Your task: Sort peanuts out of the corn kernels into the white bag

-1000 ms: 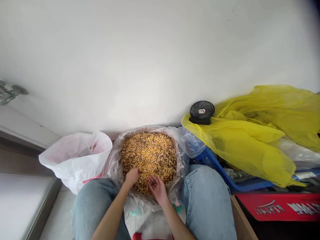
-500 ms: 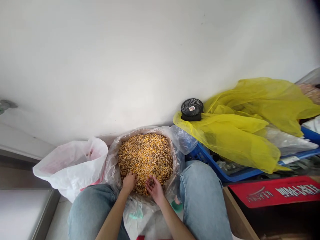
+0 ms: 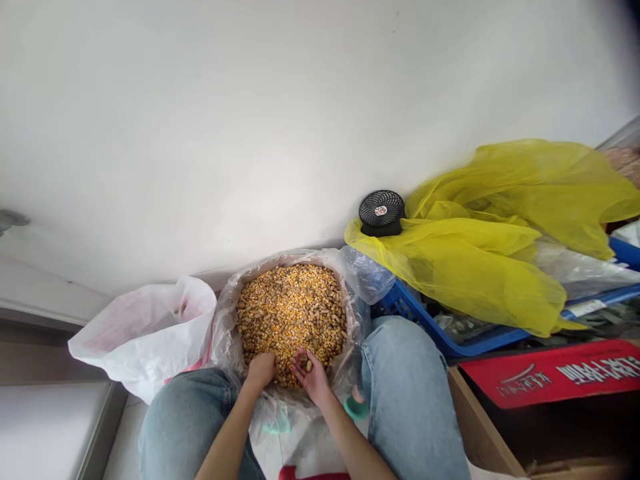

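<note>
A clear plastic-lined bag (image 3: 227, 337) between my knees is filled with a mix of yellow corn kernels (image 3: 293, 303) and brown, peanut-like pieces (image 3: 327, 320). At the near left of the mix is my left hand (image 3: 262, 369), closed, its fingertips down in the kernels and hidden. My right hand (image 3: 313, 377) is cupped palm up over the near side of the mix, with a few brown peanut-like pieces resting in its curled fingers.
A white woven sack (image 3: 150, 333) stands open at the left. On the right are a blue plastic basket (image 3: 407, 310) under yellow mesh cloth (image 3: 480, 260), a small black fan (image 3: 382, 213) and a cardboard box with a red flap (image 3: 550, 373). A white wall (image 3: 225, 133) rises behind.
My left hand's fingers have curled in and sunk into the mix. In my right palm a dark clump has given way to lighter brown pieces. The view has tilted slightly.
</note>
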A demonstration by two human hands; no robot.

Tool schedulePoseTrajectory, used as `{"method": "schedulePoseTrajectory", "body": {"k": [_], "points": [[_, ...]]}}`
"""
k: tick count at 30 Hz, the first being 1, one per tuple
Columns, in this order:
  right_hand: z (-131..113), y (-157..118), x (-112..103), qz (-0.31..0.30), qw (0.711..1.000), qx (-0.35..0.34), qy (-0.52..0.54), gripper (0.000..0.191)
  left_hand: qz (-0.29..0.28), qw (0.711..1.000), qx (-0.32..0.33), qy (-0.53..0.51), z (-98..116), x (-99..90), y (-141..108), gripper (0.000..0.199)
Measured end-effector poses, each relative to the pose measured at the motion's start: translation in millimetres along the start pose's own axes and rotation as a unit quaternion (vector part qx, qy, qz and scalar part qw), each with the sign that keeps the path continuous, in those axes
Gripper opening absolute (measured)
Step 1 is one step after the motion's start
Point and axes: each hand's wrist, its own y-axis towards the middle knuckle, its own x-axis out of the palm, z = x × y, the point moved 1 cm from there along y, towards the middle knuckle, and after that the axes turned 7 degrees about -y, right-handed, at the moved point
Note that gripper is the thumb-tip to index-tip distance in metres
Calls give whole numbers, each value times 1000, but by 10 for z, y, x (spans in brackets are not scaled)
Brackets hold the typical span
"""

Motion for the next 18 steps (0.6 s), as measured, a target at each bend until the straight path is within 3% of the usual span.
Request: {"method": "schedulePoseTrajectory", "body": {"k": [3, 5, 8, 11, 15, 18], "points": [[5, 6, 1, -8, 1000, 4, -1, 15, -19, 987, 101, -124, 108, -104, 20, 28], [0, 7, 1, -13, 1000, 6, -1, 13, 14, 977, 117, -178, 101, -173, 44, 32], [-17, 0, 5, -15, 1000, -2, -5, 12, 112, 987, -44, -103, -57, -176, 86, 39], [-27, -13, 15, -9, 1000, 1, -13, 12, 84, 983, -161, -23, -205, -40, 111, 47], [-16, -7, 15, -9, 1000, 7, -11, 12, 51, 989, -118, -73, -183, 123, 100, 51], [4, 14, -4, -10, 1000, 6, -20, 12, 49, 982, -104, -153, -110, 91, 72, 51]]}}
